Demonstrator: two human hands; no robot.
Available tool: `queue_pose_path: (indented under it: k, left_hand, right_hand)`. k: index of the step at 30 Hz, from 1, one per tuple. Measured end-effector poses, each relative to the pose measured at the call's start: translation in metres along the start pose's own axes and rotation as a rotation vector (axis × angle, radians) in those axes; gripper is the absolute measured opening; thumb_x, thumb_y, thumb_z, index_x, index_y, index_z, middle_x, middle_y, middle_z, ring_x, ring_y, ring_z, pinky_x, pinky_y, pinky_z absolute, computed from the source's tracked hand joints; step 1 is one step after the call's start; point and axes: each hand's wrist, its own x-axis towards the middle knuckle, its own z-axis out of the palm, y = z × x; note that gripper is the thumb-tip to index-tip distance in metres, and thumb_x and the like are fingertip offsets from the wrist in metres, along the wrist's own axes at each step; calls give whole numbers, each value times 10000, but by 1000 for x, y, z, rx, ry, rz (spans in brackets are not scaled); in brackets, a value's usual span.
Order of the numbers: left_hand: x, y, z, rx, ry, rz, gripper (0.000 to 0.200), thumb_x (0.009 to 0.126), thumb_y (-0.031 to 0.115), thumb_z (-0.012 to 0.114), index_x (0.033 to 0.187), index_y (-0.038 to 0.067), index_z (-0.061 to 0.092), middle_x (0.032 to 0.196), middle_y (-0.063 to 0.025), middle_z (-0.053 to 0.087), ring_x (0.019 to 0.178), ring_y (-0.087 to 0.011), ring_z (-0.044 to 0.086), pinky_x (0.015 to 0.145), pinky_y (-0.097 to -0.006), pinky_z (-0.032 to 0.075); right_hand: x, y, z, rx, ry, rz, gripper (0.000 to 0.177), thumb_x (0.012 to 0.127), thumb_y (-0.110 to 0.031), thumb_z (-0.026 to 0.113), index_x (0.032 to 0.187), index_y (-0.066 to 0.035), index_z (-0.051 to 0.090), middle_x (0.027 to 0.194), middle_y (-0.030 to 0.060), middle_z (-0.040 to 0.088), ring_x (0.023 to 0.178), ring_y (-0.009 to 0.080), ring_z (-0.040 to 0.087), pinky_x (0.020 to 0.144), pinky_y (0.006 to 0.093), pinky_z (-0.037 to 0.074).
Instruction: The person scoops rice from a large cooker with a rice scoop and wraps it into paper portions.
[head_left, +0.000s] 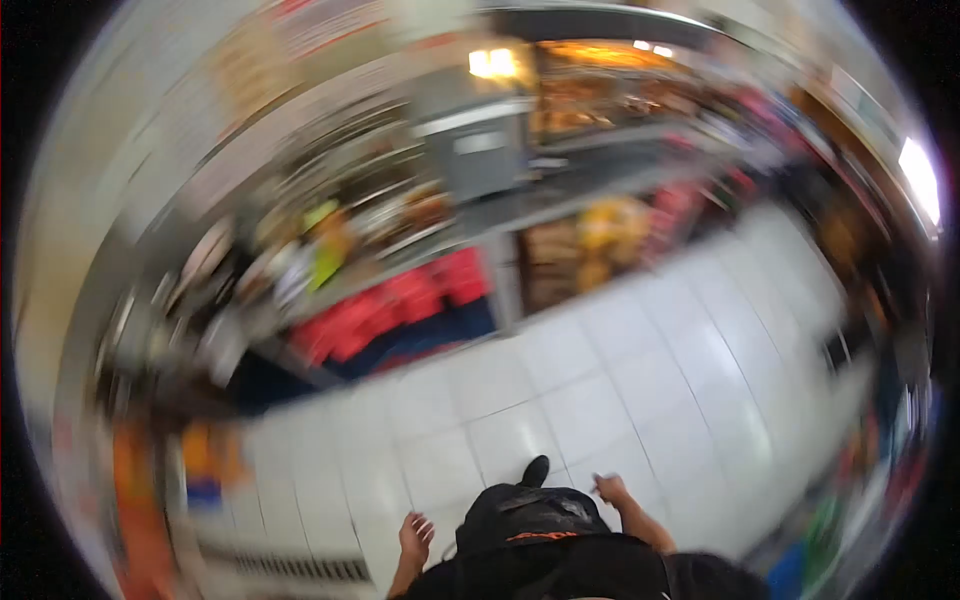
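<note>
My left hand (416, 534) hangs low beside the black clothing on my body, its fingers loosely bent and slightly apart, with nothing visible in it. On the other side of my body, my right hand (609, 488) is held over the floor, its fingertips a little apart and no object visible between them. Neither hand touches anything around it. One dark shoe (536, 471) shows between the hands on the white tiled floor (490, 430).
Ahead runs a long blurred counter with a grey box-like unit (480, 150) and a lit display (610, 90). Red bags (400, 300) and yellow items (612, 228) sit beneath it. A floor grate (300, 567) lies at lower left. Blurred goods line the right side.
</note>
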Motion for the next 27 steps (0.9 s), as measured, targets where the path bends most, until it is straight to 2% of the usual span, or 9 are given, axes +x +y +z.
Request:
queue_pose_path:
  k: [2, 3, 6, 8, 14, 16, 19, 22, 27]
  left_hand:
    - [125, 18, 4, 368, 54, 134, 183, 892, 278, 619, 940, 108, 570, 941, -43, 585, 797, -171, 593, 617, -306, 472]
    - [154, 55, 46, 533, -60, 147, 183, 892, 278, 619, 940, 108, 570, 941, -43, 585, 797, -171, 593, 617, -306, 472]
    - [192, 118, 151, 885, -241, 215, 163, 887, 252, 622, 906, 94, 587, 843, -46, 596, 706, -163, 589, 559, -292, 456]
    - [203, 119, 250, 1015, -373, 274, 152, 883, 234, 624, 883, 85, 598, 778, -49, 604, 646, -158, 587, 520, -283, 445]
    - [159, 36, 514, 1289, -741, 264, 176, 892, 234, 621, 836, 68, 621, 607, -21, 564, 506, -111, 540, 431, -260, 401]
    - [139, -6, 603, 1630, -950, 430, 215, 923, 257, 583, 833, 62, 596, 617, 3, 514, 491, -93, 477, 416, -257, 342]
    - [-16, -89, 641, 1659, -1144, 467, 229, 938, 259, 563, 839, 53, 578, 616, 18, 458, 490, -89, 420, 424, -260, 296]
    - [-75, -192, 655, 1395, -1399, 365, 224, 954, 239, 536, 853, 42, 569, 588, 25, 409, 478, -91, 375, 430, -267, 270]
    - [-146, -327, 611, 1839, -1739, -18, 130, 953, 111, 515, 971, 21, 608, 753, -28, 554, 664, -135, 535, 623, -283, 469]
  right_hand:
    - [-21, -17, 16, 26, -12, -113, 648, 925, -574, 474, 742, -9, 732, 663, 206, 663, 677, 366, 659, 748, 460, 516]
    - [-6, -5, 37, -65, 120, -289, 702, 928, -611, 434, 760, 6, 723, 729, 238, 675, 755, 422, 662, 786, 488, 504]
    - [-58, -19, 19, 110, 84, -184, 613, 952, -516, 468, 792, 29, 700, 806, 251, 674, 789, 423, 649, 787, 484, 505]
    - [-72, 11, 13, 225, 363, -206, 588, 949, -515, 473, 807, 4, 710, 815, 249, 676, 774, 417, 654, 775, 493, 505]
    - [-143, 135, 14, 1099, 1109, 502, 450, 832, -435, 604, 857, 0, 717, 867, 240, 692, 828, 410, 678, 765, 456, 537]
    - [-131, 161, 59, 1096, 1272, 779, 423, 813, -422, 647, 775, -5, 711, 751, 195, 692, 720, 358, 678, 688, 431, 522]
    - [-143, 209, 126, 1025, 863, 1018, 288, 796, -233, 609, 930, -3, 718, 1087, 255, 664, 1019, 370, 661, 890, 434, 535]
    - [-172, 190, 139, 1198, 772, 1149, 266, 764, -153, 621, 934, 32, 707, 1056, 269, 669, 1056, 359, 658, 908, 420, 532]
    - [-113, 227, 123, 1127, 752, 919, 276, 726, -211, 651, 885, 2, 721, 965, 218, 695, 928, 361, 685, 812, 465, 546]
